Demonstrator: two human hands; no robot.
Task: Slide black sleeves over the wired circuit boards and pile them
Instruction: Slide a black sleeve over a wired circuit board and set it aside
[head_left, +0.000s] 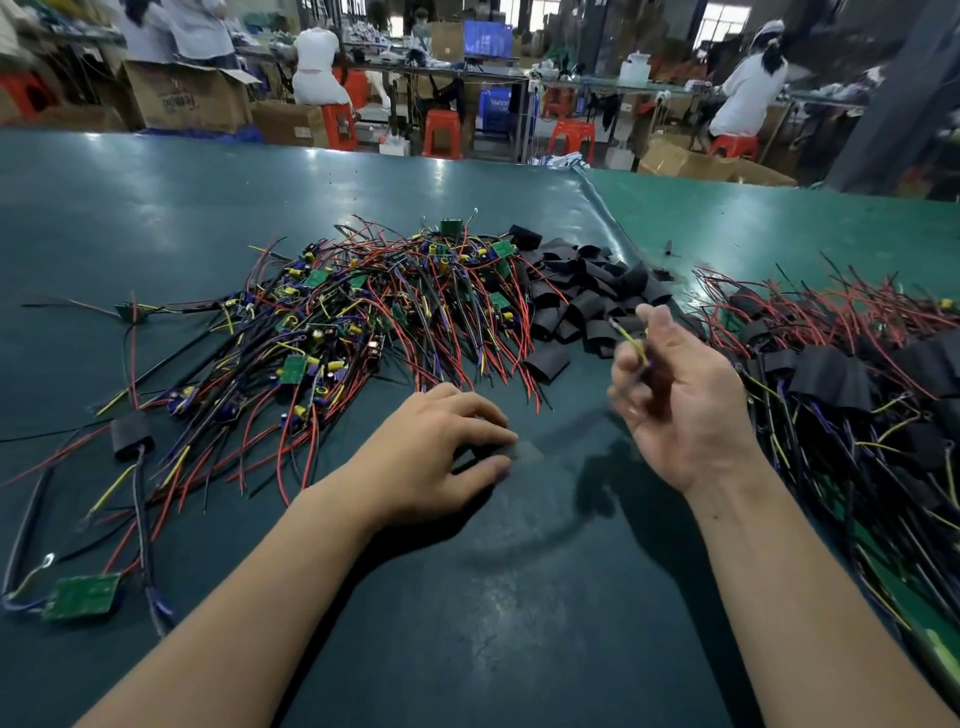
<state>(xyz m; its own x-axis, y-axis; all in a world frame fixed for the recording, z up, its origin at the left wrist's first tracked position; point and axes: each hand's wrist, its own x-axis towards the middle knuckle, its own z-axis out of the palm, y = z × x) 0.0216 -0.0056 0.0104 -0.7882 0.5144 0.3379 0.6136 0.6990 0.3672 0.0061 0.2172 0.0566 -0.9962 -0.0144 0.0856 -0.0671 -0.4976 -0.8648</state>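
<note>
A big heap of bare wired circuit boards (363, 312) lies in the middle of the green table. Beside it on the right is a pile of empty black sleeves (587, 296). At the far right lies the pile of sleeved boards (841, 374). My left hand (441, 447) rests on the table with fingers curled round a black sleeve (514, 451), blurred by motion. My right hand (680, 400) is raised, palm toward me, and its fingers hold blurred wires, with a yellow wire (631, 340) sticking up.
A lone sleeved board (132, 434) and a bare green board (80, 595) lie at the left. The table mat has a seam (602, 202) running back right. Beyond the table edge are orange stools, cardboard boxes and seated workers.
</note>
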